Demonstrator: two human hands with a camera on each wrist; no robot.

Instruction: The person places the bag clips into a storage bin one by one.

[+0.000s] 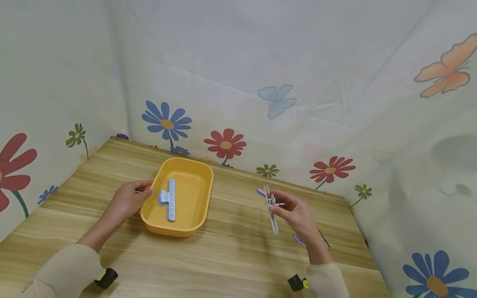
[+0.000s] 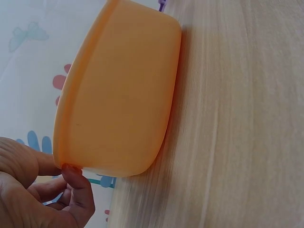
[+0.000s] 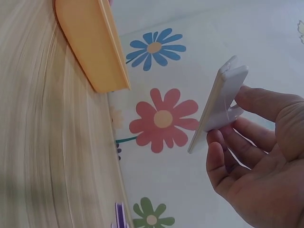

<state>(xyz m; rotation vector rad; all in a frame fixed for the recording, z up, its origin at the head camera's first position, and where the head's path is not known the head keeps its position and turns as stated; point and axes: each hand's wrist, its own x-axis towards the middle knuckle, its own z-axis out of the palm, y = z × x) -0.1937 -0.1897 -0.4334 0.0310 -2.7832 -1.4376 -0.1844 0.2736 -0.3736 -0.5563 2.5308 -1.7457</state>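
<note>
A yellow plastic basin [image 1: 154,215] stands on the table left of centre, and a light blue ruler clip [image 1: 171,203] lies inside it. My left hand [image 1: 128,199] pinches the basin's left rim between thumb and fingers; the left wrist view shows the thumb and fingers [image 2: 76,183] at the rim's corner. Over the table to the right of the basin, my right hand [image 1: 298,213] holds up a white clip [image 3: 223,97] with a long straight edge. Thumb and fingertips grip it at its handle side, and it is apart from the table.
Purple pieces [image 1: 299,239] lie on the wooden table [image 1: 223,265] under and behind my right hand, partly hidden by it. Close to the right forearm is a dark, striped piece [image 1: 324,239]. Flower-printed cloth [image 1: 231,103] walls the table's back and sides.
</note>
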